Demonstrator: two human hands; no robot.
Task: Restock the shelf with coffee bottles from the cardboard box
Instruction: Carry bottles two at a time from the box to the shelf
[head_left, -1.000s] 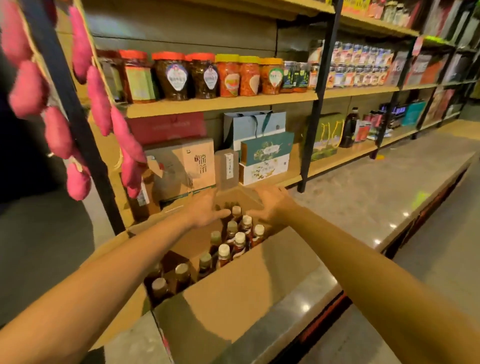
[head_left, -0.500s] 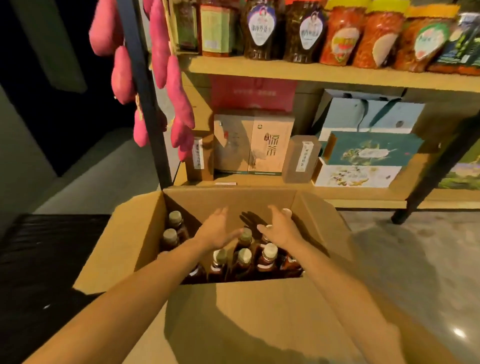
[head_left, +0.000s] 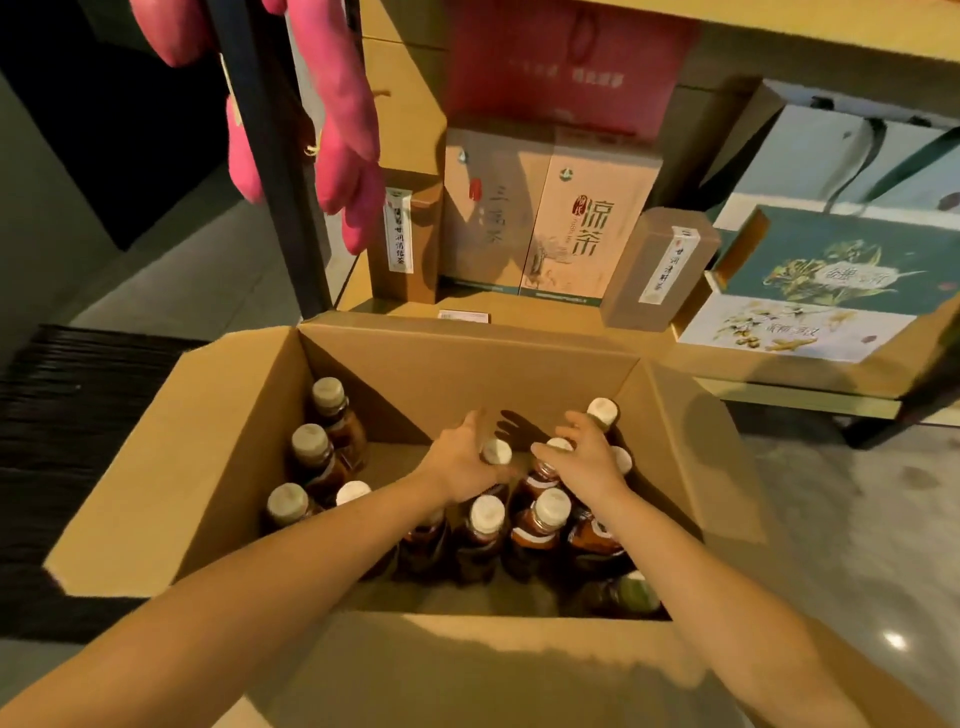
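Note:
An open cardboard box (head_left: 218, 457) stands on the floor in front of the lower shelf (head_left: 545, 314). Several brown coffee bottles (head_left: 485, 535) with cream caps stand upright inside it, more along its left wall (head_left: 311, 452). Both my hands are down inside the box among the caps. My left hand (head_left: 460, 465) lies against one bottle's cap (head_left: 497, 451), fingers stretched forward past it. My right hand (head_left: 584, 460) curls its fingers and thumb round the top of a neighbouring bottle (head_left: 557, 446). The bottles' lower parts are hidden under my forearms.
Tea cartons (head_left: 566, 218), a tall brown pack (head_left: 657, 270) and green gift boxes (head_left: 831, 280) fill the lower shelf. Pink plush items (head_left: 348, 130) hang by a black upright post (head_left: 270, 156). A black mat (head_left: 78, 415) lies left; grey floor (head_left: 857, 493) is on the right.
The view has tilted down and closer to the box. Both hands have dropped from above the bottles onto the caps, and the right hand's fingers have curled round one.

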